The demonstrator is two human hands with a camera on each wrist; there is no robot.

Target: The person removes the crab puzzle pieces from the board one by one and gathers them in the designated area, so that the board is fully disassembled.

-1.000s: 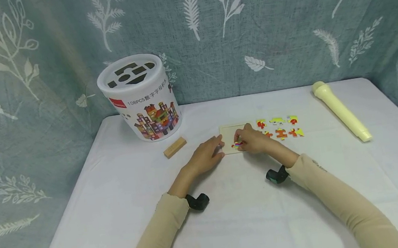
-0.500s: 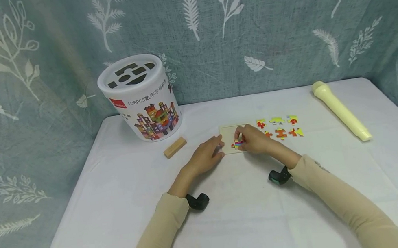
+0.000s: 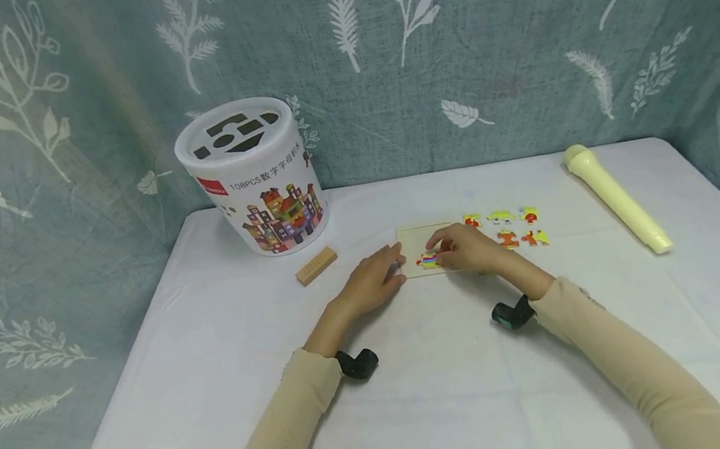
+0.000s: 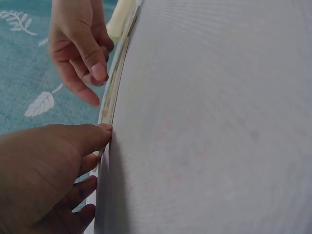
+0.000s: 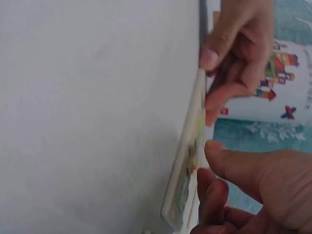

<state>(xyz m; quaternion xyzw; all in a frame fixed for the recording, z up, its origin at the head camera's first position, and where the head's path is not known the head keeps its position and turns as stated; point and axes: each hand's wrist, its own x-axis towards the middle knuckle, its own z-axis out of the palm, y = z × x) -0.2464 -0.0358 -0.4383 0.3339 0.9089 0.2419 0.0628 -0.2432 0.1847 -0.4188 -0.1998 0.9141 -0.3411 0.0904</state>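
Observation:
A pale wooden puzzle board [image 3: 411,241] lies on the white-covered table. My left hand [image 3: 373,282] holds it by its left side, thumb at the near corner and fingertips along the edge; the left wrist view shows that thumb tip right on the board's edge. Rainbow-striped puzzle pieces [image 3: 429,262] sit in the board's near part. Just over them is my right hand [image 3: 466,248], fingers loosely bent, thumb and forefinger parted with nothing between them. That hand covers the board's right part. To its right lie several red, yellow and orange puzzle pieces [image 3: 507,239] in two rows.
A small wooden block [image 3: 316,266] lies left of the left hand. Behind it stands a white lidded bucket [image 3: 255,184] with shaped slots. At the back right lies a pale yellow microphone-shaped object [image 3: 620,202]. A patterned green-blue curtain [image 3: 389,125] hangs behind the table.
My right hand has let go of the striped piece it pinched and shifted slightly right and up, so more of the stripes shows. My left hand stays at the board's edge.

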